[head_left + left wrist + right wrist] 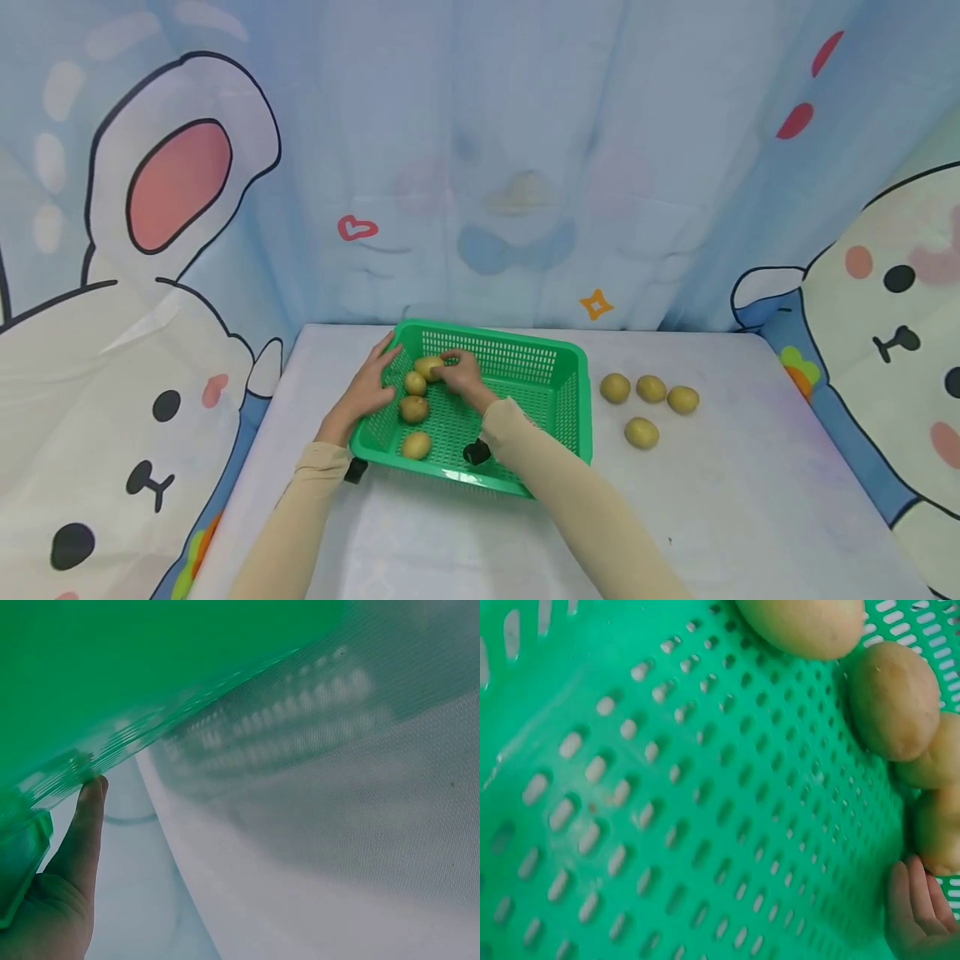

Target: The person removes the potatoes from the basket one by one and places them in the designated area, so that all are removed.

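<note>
A green plastic basket (517, 392) with slotted walls stands on the table. My left hand (367, 387) holds its left rim, the thumb over the edge and a straight finger (88, 817) against the outer wall in the left wrist view. Inside the basket my right hand (461, 375) pinches a yellow-brown potato (429, 367) near the far left corner. Three other potatoes, a small one (415, 383), a browner one (414, 409) and a near one (416, 445), lie along the left side. In the right wrist view, fingertips touch the held potato (939, 829).
Several loose potatoes (642, 433) lie on the white-covered table (720, 500) to the right of the basket. A blue cartoon-printed curtain (525, 150) hangs behind the table.
</note>
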The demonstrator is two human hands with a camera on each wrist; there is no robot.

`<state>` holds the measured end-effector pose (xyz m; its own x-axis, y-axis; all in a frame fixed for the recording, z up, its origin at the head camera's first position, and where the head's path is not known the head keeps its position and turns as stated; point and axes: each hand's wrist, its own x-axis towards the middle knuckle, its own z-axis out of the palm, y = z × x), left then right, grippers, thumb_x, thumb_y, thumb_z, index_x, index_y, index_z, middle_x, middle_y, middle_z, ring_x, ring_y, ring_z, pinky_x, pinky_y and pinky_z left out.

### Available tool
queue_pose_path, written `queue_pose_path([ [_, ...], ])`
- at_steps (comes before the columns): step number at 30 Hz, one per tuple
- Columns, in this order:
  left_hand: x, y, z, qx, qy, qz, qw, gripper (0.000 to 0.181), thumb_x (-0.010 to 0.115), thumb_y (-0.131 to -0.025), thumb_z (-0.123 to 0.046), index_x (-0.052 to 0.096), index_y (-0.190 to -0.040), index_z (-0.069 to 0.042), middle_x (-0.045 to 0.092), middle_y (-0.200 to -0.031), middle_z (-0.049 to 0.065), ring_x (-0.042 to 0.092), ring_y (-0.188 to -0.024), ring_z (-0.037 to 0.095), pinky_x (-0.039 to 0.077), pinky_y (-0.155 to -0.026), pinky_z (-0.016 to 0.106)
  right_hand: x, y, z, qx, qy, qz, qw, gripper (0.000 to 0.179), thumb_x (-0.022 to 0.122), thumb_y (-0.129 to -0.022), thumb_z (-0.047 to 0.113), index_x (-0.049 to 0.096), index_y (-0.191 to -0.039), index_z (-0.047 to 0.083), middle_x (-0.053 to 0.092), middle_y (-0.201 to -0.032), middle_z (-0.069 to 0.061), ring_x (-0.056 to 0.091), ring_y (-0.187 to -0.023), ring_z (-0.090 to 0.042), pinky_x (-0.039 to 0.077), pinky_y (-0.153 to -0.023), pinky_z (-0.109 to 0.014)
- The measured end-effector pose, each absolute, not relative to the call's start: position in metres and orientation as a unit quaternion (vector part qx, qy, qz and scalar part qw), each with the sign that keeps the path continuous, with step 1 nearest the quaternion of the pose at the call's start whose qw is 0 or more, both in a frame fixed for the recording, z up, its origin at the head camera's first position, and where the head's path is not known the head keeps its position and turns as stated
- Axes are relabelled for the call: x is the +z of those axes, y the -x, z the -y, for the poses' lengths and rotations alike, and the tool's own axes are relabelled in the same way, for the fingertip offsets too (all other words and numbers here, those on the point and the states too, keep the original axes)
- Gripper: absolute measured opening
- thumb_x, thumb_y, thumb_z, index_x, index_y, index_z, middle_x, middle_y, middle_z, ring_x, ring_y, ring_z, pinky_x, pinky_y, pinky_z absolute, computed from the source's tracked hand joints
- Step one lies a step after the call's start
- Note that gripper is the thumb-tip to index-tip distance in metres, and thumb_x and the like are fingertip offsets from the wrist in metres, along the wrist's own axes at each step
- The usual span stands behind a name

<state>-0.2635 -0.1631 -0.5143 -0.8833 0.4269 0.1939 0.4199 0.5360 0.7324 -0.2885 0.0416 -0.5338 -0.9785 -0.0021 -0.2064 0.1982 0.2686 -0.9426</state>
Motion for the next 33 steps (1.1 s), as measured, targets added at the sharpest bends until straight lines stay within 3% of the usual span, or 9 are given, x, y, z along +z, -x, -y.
queue_pose_path([
  [6, -0.514, 0.263, 0.163, 0.404, -0.241, -0.883, 0.004, 0.080, 0.047, -0.071, 0.004, 0.033, -0.150, 0.008, 0.011, -0.164, 0.017, 0.015, -0.148, 0.040, 0.037, -0.092, 0.049, -0.540, 0.286, -0.035, -0.622, -0.098, -0.775, 0.055, 0.034, 0.072, -0.086, 0.007, 0.066, -0.118, -0.002, 0.067, -0.106, -0.020, 0.067, -0.084, -0.034, 0.047, -0.054, -0.025],
  [12, -0.513, 0.262, 0.162, 0.405, -0.241, -0.882, 0.002, 0.079, 0.048, -0.072, 0.004, 0.034, -0.150, 0.008, 0.012, -0.163, 0.018, 0.015, -0.148, 0.040, 0.037, -0.095, 0.050, -0.539, 0.283, -0.037, -0.647, -0.118, -0.750, 0.068, 0.034, 0.071, -0.087, 0.009, 0.065, -0.120, 0.000, 0.067, -0.103, -0.020, 0.068, -0.090, -0.038, 0.056, -0.068, -0.039],
  [16, -0.513, 0.262, 0.162, 0.402, -0.239, -0.884, 0.001, 0.080, 0.048, -0.071, 0.005, 0.033, -0.149, 0.008, 0.012, -0.163, 0.018, 0.016, -0.147, 0.040, 0.037, -0.095, 0.050, -0.539, 0.282, -0.040, -0.662, -0.127, -0.735, 0.081, 0.032, 0.071, -0.087, 0.009, 0.066, -0.118, 0.002, 0.068, -0.092, -0.015, 0.069, -0.081, -0.033, 0.057, -0.071, -0.042],
  [23, -0.510, 0.263, 0.161, 0.406, -0.242, -0.881, -0.002, 0.080, 0.048, -0.070, 0.005, 0.034, -0.149, 0.008, 0.012, -0.162, 0.020, 0.015, -0.147, 0.041, 0.036, -0.095, 0.052, -0.542, 0.284, -0.049, -0.690, -0.134, -0.705, 0.099, 0.031, 0.070, -0.087, 0.007, 0.066, -0.118, 0.002, 0.066, -0.074, -0.006, 0.065, -0.064, -0.018, 0.055, -0.061, -0.033],
  [33, -0.511, 0.262, 0.162, 0.396, -0.239, -0.887, 0.001, 0.079, 0.047, -0.072, 0.004, 0.033, -0.149, 0.008, 0.011, -0.163, 0.020, 0.015, -0.147, 0.042, 0.036, -0.095, 0.053, -0.532, 0.278, -0.070, -0.706, -0.120, -0.683, 0.143, 0.036, 0.071, -0.088, 0.010, 0.065, -0.122, 0.005, 0.072, -0.095, -0.013, 0.072, -0.085, -0.028, 0.057, -0.072, -0.037],
])
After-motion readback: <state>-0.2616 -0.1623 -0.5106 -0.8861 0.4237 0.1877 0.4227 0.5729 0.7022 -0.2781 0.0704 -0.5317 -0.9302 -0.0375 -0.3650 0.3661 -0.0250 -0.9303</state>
